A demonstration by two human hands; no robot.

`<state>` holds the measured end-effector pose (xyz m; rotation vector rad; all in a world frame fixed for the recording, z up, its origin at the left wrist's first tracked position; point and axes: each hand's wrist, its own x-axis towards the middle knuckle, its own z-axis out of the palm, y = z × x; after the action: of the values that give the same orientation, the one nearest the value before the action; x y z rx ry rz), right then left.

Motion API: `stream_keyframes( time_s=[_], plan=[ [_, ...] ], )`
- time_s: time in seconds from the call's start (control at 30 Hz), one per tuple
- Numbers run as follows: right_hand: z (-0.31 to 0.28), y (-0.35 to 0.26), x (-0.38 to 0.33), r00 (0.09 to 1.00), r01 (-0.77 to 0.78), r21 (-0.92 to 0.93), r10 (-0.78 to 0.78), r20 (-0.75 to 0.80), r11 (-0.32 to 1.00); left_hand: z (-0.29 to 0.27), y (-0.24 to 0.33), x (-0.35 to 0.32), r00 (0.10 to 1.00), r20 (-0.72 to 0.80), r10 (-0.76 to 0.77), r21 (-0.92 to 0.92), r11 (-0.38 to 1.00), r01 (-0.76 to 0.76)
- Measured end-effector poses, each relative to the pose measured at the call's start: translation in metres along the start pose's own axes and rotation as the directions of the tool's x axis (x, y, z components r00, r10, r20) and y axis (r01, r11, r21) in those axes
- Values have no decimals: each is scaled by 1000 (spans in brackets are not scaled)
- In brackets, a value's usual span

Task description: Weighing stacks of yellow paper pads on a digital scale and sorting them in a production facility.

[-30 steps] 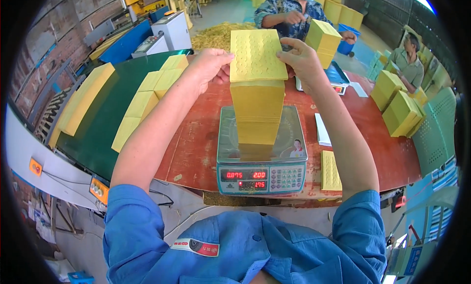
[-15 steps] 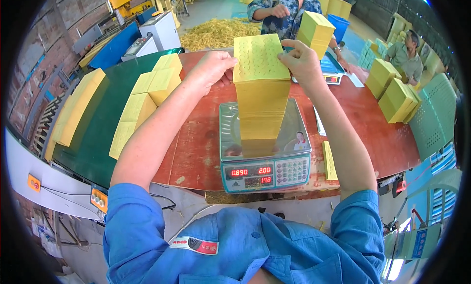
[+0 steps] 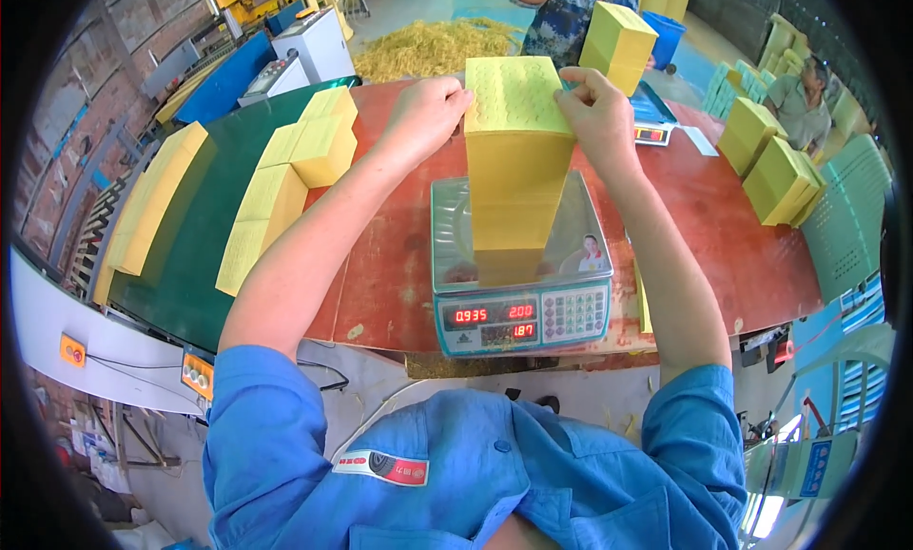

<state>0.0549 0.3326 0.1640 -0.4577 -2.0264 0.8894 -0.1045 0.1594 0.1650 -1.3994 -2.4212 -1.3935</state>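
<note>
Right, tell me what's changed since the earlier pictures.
The top sheets of the yellow paper stack on the digital scale, which jutted forward, now appear nearly flush with those below. The red readout has changed. Nothing was newly grasped or released: the left hand and right hand remain at the stack's upper sides. The yellow blocks on the green surface stayed put.

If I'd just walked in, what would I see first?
Probably the tall yellow stack mid-picture, left hand and right hand at its top, on a scale with glowing red digits. Behind it lies a yellowish heap, and yellow blocks line the green belt at left.
</note>
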Motion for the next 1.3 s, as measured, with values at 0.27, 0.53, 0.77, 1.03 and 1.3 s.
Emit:
stream_keyframes(
  time_s=[0.27,0.53,0.77,1.03,1.3],
  plan=[
    [9,16,2,1000,-4,53,5,-26,999,10,-2,-1,998,-47,-31,64,997,34],
    [9,23,-7,999,-6,229,13,-30,973,8,-12,-37,984,-170,-59,-353,935,-5],
    [-13,20,-46,999,-16,467,36,-35,884,-7,-25,-136,918,-88,-388,-490,819,299],
    [-24,8,-70,996,6,641,-61,64,767,-16,-19,-184,885,-177,-430,-546,791,275],
    [-21,12,-83,992,-87,678,3,125,730,-3,-13,-196,879,-179,-442,-536,793,289]
  ],
)
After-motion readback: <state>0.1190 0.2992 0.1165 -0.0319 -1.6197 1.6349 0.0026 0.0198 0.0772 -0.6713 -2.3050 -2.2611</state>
